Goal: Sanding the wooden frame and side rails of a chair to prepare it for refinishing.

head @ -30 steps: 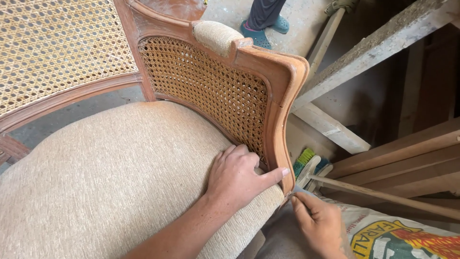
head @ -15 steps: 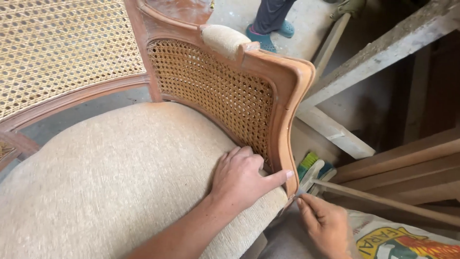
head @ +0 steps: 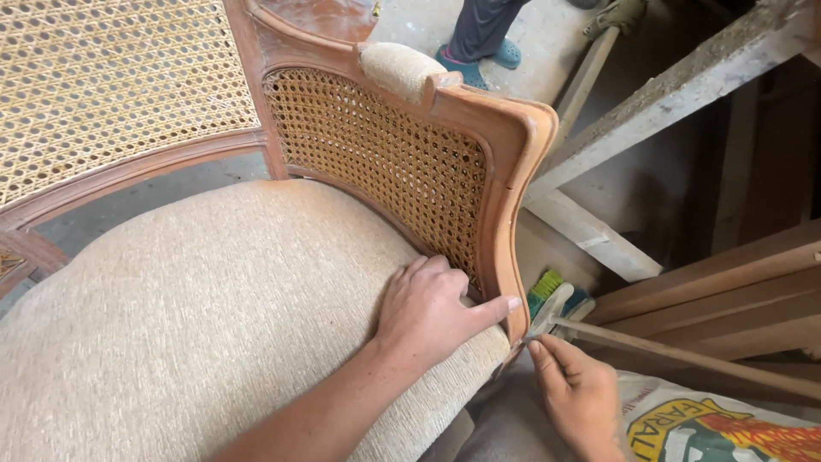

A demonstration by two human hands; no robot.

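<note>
Head view, left hand: I see my left hand [head: 432,310] lying palm down on the beige seat cushion [head: 214,316], fingers curled at its edge where it meets the wooden arm frame [head: 505,214]. The thumb stretches out flat against the lower part of that frame. The grip is loose and spread, pressing rather than holding anything.

Head view, right hand: my right hand [head: 577,395] sits just below and to the outside of the frame's lower tip, fingertips pinched narrow at the seam between cushion and wood. Whether something thin lies in that pinch I cannot tell.

Head view, cushion: it fills the seat under my left grip and runs well away from it toward the cane back [head: 103,85].

Head view, frame: a cane side panel [head: 385,162] sits just above my left grip, with a small padded armrest [head: 395,67] on top of it.

Head view, surroundings: a brush with green bristles [head: 552,295] and a wooden stick [head: 684,355] lie just beyond my right grip; a printed sack [head: 718,428] is beside it. Another person's blue shoes [head: 479,62] stand well apart on the floor.
</note>
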